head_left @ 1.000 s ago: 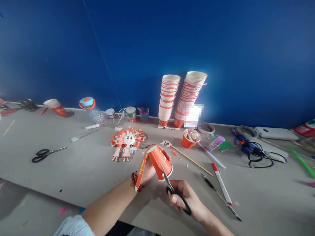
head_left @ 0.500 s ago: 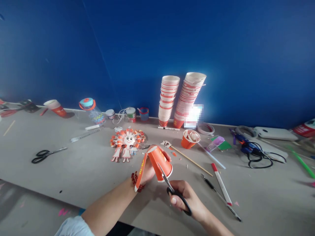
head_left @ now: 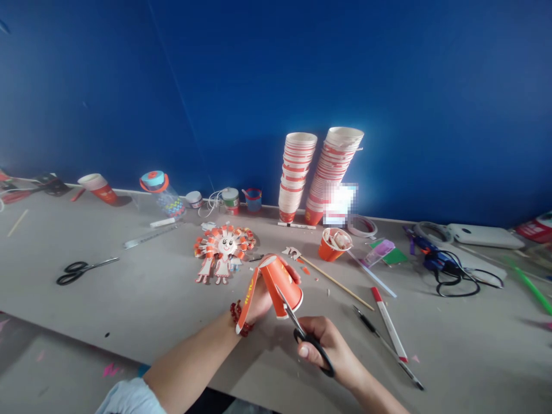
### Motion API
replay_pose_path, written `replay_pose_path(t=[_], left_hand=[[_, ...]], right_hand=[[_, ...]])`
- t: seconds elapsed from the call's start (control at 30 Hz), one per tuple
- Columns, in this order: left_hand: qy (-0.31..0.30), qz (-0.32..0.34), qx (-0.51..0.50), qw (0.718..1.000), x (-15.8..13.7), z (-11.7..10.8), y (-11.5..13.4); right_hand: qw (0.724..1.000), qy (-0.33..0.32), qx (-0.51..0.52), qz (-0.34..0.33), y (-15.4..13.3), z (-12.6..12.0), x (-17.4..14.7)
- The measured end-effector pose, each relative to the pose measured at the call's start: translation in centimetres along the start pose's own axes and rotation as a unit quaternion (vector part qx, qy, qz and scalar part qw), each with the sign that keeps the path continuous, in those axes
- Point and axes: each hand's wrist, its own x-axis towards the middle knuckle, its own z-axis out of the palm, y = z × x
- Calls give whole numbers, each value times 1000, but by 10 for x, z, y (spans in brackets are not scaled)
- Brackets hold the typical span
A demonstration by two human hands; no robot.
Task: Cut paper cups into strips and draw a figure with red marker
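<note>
Paper cup (head_left: 282, 280), tapered, bent-out strip (head_left: 247, 303), metal-bladed scissors (head_left: 294, 318)

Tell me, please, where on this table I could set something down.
There is room between the loose scissors and paper figures, and between the red-capped marker and green rod. It is crowded along the wall by the cup stacks, and just beyond the left hand and its orange cup, where paper scraps lie.

Left of the left hand (head_left: 261, 301), the grey table (head_left: 164, 310) bears black-handled scissors (head_left: 85, 268); beyond that hand, paper figures (head_left: 226, 247) and two cup stacks (head_left: 295, 178). Ahead of the right hand (head_left: 319, 340) are a scrap-filled cup (head_left: 330, 250) and wooden stick (head_left: 338, 281); rightward, a black pen (head_left: 367, 322) and red-ended marker (head_left: 389, 324).
</note>
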Motion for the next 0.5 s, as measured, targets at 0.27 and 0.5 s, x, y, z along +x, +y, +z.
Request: replay_pose_path(t=[0.27, 0.5], left_hand=[[-2, 3, 28, 1000, -1, -4, -2], [-17, 12, 10, 1000, 0, -7, -6]], right_hand=[[1000, 12, -23, -4, 3, 0, 0], [999, 16, -47, 1, 3, 1, 1]])
